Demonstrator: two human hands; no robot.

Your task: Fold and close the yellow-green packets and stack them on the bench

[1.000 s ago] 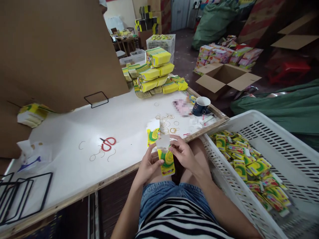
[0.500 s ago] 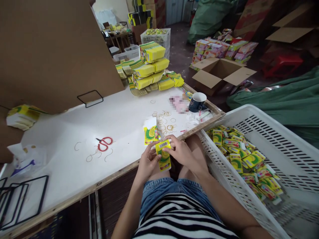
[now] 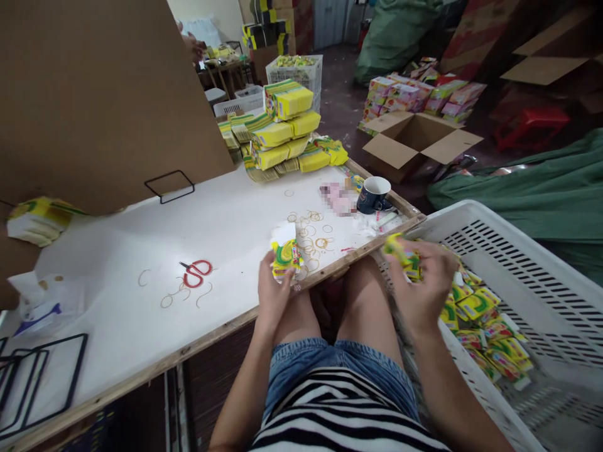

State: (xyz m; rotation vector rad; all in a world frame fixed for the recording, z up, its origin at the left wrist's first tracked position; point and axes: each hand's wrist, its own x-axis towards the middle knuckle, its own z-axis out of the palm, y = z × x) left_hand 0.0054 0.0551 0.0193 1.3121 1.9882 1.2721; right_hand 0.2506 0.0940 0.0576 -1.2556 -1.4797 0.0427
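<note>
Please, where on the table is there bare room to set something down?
On the white table, between the red scissors and yellow cartons by the left hand, and behind the scissors towards the black wire frame. Crowded: the right end, with loose bands and mug, and the back, under stacked yellow packs.

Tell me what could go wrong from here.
The right hand holds a yellow carton by the near side of the white crate; it might catch the rim or drop outside.

Loose rubber bands lie right beside the yellow cartons at the left hand, so one could get dragged along.

The mug stands close to the table's wooden edge; a stray bump might tip it.
</note>
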